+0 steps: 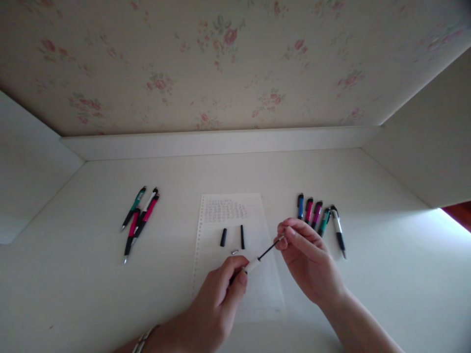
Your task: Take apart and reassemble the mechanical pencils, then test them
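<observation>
Aligning white pen barrel [252, 265] and dark refill [269, 249]

Above the paper [263, 294], the left hand [222, 289] grips the white pen barrel, apparently for steadiness; the right hand [311, 262] pinches the dark refill's far end, likely for finer control. Their shared long axis slants away from the wearer, rightward.

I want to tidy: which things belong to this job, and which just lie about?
Probably the job:
- white pen barrel, in the left hand
- thin dark rod, in the right hand
- thick black piece, thin black piece, small silver piece

Probably just lying about:
- four pens at left
- five pens at right
- paper under the pieces
</observation>
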`<action>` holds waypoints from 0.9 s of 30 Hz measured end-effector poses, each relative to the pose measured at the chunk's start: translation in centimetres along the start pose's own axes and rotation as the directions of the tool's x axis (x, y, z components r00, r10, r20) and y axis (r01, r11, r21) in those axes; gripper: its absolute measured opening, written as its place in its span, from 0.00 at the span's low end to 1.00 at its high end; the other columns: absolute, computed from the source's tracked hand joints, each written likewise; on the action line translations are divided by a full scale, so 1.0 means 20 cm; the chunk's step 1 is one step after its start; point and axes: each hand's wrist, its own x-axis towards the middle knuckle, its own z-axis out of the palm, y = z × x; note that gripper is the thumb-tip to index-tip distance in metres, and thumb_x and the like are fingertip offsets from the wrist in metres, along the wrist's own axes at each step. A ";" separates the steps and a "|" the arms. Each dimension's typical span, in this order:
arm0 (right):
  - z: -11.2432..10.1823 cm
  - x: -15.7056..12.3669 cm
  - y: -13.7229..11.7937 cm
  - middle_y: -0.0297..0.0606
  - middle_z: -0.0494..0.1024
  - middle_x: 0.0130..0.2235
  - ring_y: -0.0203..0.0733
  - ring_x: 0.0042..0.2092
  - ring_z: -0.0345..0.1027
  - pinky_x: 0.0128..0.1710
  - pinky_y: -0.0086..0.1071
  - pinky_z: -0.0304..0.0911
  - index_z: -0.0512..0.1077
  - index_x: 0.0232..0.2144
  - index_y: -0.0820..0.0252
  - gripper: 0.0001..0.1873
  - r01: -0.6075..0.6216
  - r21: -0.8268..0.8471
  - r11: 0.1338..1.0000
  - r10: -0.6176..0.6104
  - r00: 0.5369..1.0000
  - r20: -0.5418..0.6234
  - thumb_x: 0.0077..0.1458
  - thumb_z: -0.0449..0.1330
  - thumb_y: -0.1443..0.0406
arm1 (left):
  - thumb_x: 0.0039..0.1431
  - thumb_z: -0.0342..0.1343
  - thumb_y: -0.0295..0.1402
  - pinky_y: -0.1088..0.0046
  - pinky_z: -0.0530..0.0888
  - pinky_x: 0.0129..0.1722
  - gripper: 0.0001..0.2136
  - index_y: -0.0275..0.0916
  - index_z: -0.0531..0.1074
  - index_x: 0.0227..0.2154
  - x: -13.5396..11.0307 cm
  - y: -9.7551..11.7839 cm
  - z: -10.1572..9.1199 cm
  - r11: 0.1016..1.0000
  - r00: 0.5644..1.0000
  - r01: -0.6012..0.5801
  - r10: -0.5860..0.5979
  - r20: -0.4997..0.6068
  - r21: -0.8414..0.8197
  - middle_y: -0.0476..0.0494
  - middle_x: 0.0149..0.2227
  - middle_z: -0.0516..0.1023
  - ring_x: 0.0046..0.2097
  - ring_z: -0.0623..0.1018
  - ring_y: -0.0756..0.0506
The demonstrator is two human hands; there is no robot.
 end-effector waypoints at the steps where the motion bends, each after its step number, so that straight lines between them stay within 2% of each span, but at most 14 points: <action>1: 0.00 0.00 0.00 0.34 0.78 0.33 0.35 0.28 0.67 0.29 0.31 0.68 0.81 0.35 0.50 0.05 0.008 -0.007 1.000 -0.007 1.000 0.006 0.54 0.69 0.61 | 0.74 0.43 0.45 0.70 0.67 0.36 0.15 0.41 0.70 0.47 0.00 0.00 0.00 1.000 1.000 0.001 -0.001 0.001 -0.002 0.47 0.32 0.73 0.34 0.71 0.46; 13: -0.01 0.00 0.00 0.34 0.78 0.33 0.35 0.28 0.65 0.29 0.32 0.66 0.81 0.34 0.50 0.05 0.002 0.002 1.000 -0.002 1.000 -0.020 0.52 0.70 0.61 | 0.74 0.43 0.44 0.71 0.67 0.34 0.16 0.41 0.70 0.47 0.00 0.01 0.00 1.000 1.000 -0.017 0.017 0.005 -0.005 0.47 0.31 0.73 0.32 0.71 0.47; 21: -0.01 -0.01 0.02 0.35 0.79 0.33 0.36 0.28 0.67 0.28 0.33 0.66 0.80 0.36 0.50 0.06 0.098 -0.099 0.990 -0.097 0.995 0.016 0.54 0.70 0.60 | 0.74 0.43 0.44 0.71 0.66 0.35 0.15 0.39 0.69 0.46 0.01 -0.02 0.01 0.999 0.999 -0.019 0.020 0.025 -0.037 0.48 0.31 0.71 0.33 0.69 0.48; 24: 0.00 -0.02 0.02 0.35 0.80 0.32 0.37 0.27 0.68 0.26 0.33 0.66 0.81 0.35 0.50 0.07 0.126 -0.127 0.984 -0.126 0.992 0.002 0.52 0.71 0.60 | 0.74 0.42 0.44 0.71 0.65 0.35 0.15 0.40 0.69 0.46 0.01 -0.02 0.01 0.999 1.000 -0.010 0.011 0.027 -0.039 0.49 0.31 0.71 0.33 0.69 0.48; 27: -0.01 -0.03 0.04 0.35 0.81 0.33 0.36 0.28 0.68 0.26 0.31 0.66 0.80 0.40 0.49 0.10 0.174 -0.159 0.972 -0.179 0.984 -0.017 0.53 0.71 0.62 | 0.74 0.42 0.45 0.71 0.65 0.35 0.16 0.40 0.69 0.46 0.01 -0.01 0.00 0.999 1.000 0.002 -0.001 0.030 -0.036 0.48 0.32 0.71 0.33 0.69 0.48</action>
